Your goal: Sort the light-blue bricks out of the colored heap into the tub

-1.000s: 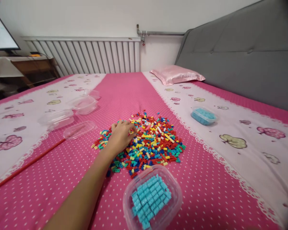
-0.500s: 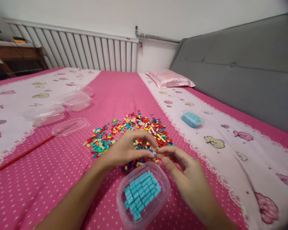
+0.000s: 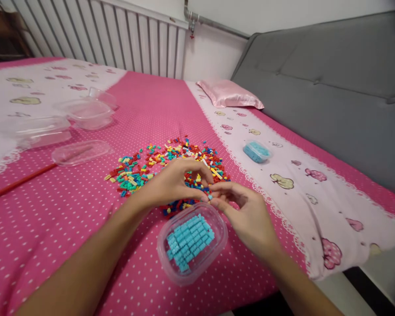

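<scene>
A small light-blue toy brick (image 3: 210,197) is pinched where my two hands meet, over the near side of a pile of mixed toy bricks (image 3: 131,177). My left hand (image 3: 179,182) curls in from the left, its thumb tip against the brick. From the other side my right hand (image 3: 246,215) grips it between thumb and forefinger. Just below them a clear plastic tub (image 3: 219,245) holds light-blue bricks (image 3: 191,239) packed in neat rows. Fingers partly hide the held brick.
Another tub of blue bricks (image 3: 257,151) sits to the right. Clear empty containers (image 3: 85,109), a lid (image 3: 80,153) and a red stick (image 3: 23,179) lie left. A pink pillow (image 3: 228,93) rests near the grey headboard (image 3: 316,66). The bed's edge (image 3: 270,292) shows lower right.
My view has tilted down and shifted, so the whole scene appears higher and a little left. Both hands stay together at the small blue brick, with only slight finger movement.
</scene>
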### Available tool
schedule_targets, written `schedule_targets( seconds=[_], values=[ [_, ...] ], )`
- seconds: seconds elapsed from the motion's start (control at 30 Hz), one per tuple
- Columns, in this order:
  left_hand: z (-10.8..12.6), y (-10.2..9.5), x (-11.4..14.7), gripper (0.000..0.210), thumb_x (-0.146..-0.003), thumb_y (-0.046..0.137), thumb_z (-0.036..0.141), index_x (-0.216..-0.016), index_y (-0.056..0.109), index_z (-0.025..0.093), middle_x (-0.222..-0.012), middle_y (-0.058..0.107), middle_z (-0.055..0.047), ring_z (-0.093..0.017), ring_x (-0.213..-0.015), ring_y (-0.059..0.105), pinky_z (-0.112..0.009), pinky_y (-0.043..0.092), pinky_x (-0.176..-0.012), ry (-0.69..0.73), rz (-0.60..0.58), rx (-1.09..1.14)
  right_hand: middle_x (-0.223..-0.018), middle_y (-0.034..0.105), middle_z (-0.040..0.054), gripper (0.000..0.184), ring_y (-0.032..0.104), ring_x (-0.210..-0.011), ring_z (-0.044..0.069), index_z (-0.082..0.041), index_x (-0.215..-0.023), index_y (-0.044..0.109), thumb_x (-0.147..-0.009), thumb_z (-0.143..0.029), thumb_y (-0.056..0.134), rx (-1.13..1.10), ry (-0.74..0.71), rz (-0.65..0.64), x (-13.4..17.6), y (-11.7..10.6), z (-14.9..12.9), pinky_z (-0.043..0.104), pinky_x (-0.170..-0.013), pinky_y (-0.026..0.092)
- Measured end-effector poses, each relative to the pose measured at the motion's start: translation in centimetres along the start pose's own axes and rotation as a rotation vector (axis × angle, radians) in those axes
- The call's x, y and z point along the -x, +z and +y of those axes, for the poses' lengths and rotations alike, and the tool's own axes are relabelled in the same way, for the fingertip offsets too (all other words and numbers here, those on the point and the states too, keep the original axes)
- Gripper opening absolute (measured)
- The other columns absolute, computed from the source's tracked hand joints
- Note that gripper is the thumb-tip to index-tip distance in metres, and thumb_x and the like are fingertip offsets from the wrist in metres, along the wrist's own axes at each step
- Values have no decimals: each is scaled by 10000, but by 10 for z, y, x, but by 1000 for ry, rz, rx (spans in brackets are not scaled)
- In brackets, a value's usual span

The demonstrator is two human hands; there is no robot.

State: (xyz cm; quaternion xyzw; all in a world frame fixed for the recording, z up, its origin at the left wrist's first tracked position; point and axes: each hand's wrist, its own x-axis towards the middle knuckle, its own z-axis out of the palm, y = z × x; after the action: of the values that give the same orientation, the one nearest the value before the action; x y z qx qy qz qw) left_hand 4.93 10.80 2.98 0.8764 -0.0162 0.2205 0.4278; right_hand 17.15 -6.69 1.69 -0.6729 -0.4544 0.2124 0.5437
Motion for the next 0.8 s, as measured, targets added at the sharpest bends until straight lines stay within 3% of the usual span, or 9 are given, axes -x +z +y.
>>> schedule_targets(
  seconds=[0.17,0.3,0.4,0.53,0.8],
  values=[
    [-7,-24,7,233,-776,795,330,-936,719,179,-891,739,2,-134,-861,667,-244,491,-783,-133,-43,-86,-978,723,8,113,658,-965,175,-255,-859,745,-882,-163,684,297,-208,-303,5,-8,-16,328,-882,489],
    [-6,-27,9,288,-826,741,431,-957,735,175,-897,734,-14,-117,-826,643,-215,463,-735,-131,-233,-112,-932,717,-7,147,633,-926,181,-232,-832,711,-874,-102,657,584,-317,-541,20,5,-29,313,-802,439],
    [-5,-22,7,297,-864,701,435,-997,736,172,-882,725,-16,-107,-799,637,-198,455,-713,-135,-389,-61,-780,696,-29,138,594,-740,169,-229,-764,686,-809,-98,681,743,-402,-527,32,20,-31,315,-672,367],
    [-5,-17,6,277,-906,643,382,-999,723,134,-863,719,-33,-109,-764,636,-194,465,-681,-165,-523,20,-789,717,-11,119,562,-665,164,-228,-812,706,-785,-122,657,827,-539,-516,38,29,-25,330,-632,328],
    [-8,-14,7,299,-899,640,383,-1004,718,115,-807,711,-26,-93,-705,624,-173,440,-616,-163,-555,3,-627,655,-56,236,571,-573,147,-216,-630,621,-783,-38,645,826,-682,-649,25,32,-25,315,-576,323]
  ],
)
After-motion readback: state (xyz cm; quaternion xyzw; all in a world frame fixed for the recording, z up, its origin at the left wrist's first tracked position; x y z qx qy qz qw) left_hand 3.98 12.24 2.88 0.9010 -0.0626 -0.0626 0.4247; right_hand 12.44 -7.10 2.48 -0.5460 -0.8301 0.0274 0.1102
